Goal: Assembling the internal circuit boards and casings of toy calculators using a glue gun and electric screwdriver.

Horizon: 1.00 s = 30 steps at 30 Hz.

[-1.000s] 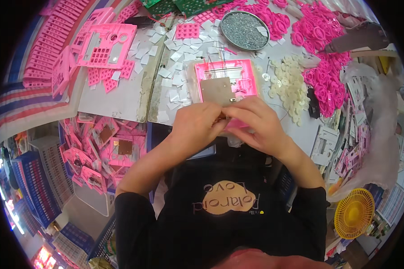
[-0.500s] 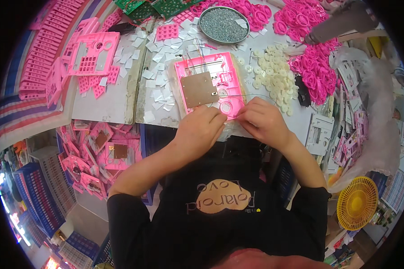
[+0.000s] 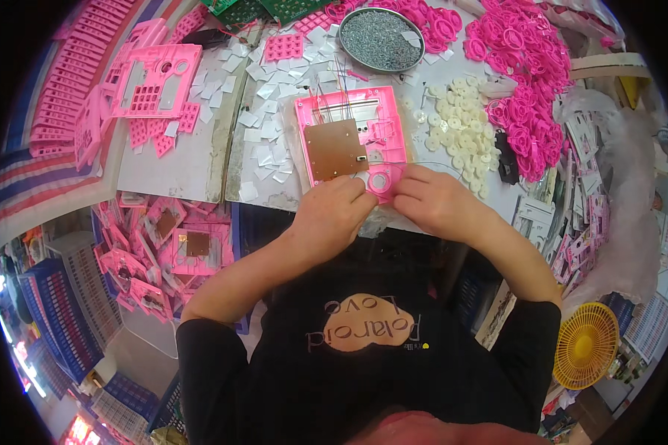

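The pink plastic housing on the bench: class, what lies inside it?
Inside the pink housing lie a brown circuit board and thin wires. Both hands, left hand and right hand, cover its near edge.

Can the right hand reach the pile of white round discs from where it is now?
Probably yes. The right hand rests at the pink case, and the white discs lie just beyond it, with nothing between.
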Available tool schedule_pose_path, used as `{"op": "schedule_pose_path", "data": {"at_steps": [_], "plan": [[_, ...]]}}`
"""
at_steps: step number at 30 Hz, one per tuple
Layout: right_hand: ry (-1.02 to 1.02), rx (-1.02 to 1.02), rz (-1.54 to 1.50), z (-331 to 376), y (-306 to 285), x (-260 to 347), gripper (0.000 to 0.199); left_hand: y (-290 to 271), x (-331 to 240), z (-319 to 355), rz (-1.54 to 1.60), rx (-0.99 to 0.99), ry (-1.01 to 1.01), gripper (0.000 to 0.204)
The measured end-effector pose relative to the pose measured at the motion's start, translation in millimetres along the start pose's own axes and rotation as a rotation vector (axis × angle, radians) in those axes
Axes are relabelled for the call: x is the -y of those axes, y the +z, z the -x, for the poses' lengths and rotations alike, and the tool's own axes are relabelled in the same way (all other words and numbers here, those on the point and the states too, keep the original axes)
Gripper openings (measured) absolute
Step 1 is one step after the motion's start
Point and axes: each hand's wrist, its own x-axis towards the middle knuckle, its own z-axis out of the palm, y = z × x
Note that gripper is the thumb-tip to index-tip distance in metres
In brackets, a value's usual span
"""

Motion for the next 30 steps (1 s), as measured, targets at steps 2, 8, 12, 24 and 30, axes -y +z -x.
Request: {"op": "schedule_pose_path", "data": {"at_steps": [2,8,12,24,30], "plan": [[-0.033,-0.022,0.041,7,2,0,0.013,0,1,-1,0.009,0.005,0.006,0.014],[0.060,-0.146,0.009,14,15,3,0.014,-2,4,0,0.018,0.014,0.033,0.015],[0.133,-0.239,-0.023,18,19,-3,0.014,-3,4,-1,0.004,0.024,0.035,0.017],[0.298,-0.340,0.018,31,22,9,0.020,-5,3,-3,-0.131,0.129,0.180,0.056],[0.265,-0.198,0.246,42,26,31,0.031,-7,1,-4,-0.243,0.252,0.182,0.056]]}}
